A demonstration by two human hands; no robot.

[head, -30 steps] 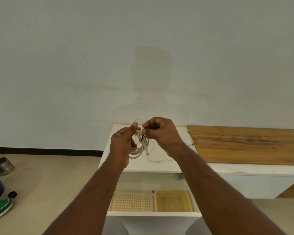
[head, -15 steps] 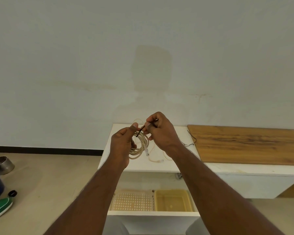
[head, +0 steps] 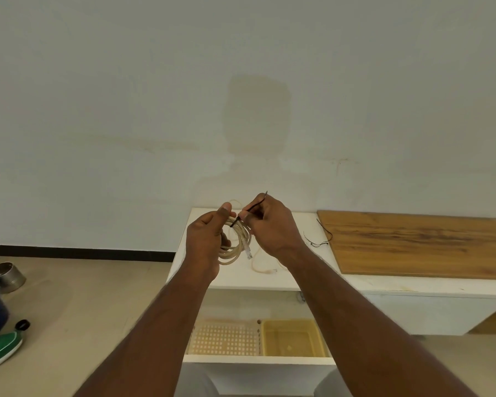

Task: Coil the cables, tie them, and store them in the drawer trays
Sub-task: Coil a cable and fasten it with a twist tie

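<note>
Left hand (head: 205, 239) grips coiled cable (head: 235, 247); right hand (head: 272, 224) pinches black tie (head: 251, 211)

open drawer (head: 258, 360) below, loose cable (head: 265, 270) on countertop (head: 235, 277)

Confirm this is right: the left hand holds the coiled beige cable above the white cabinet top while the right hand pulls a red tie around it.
Not quite. The head view shows the tie is black, not red. The rest stands: the left hand holds the coiled beige cable above the white cabinet top while the right hand pulls the tie around it.
</note>
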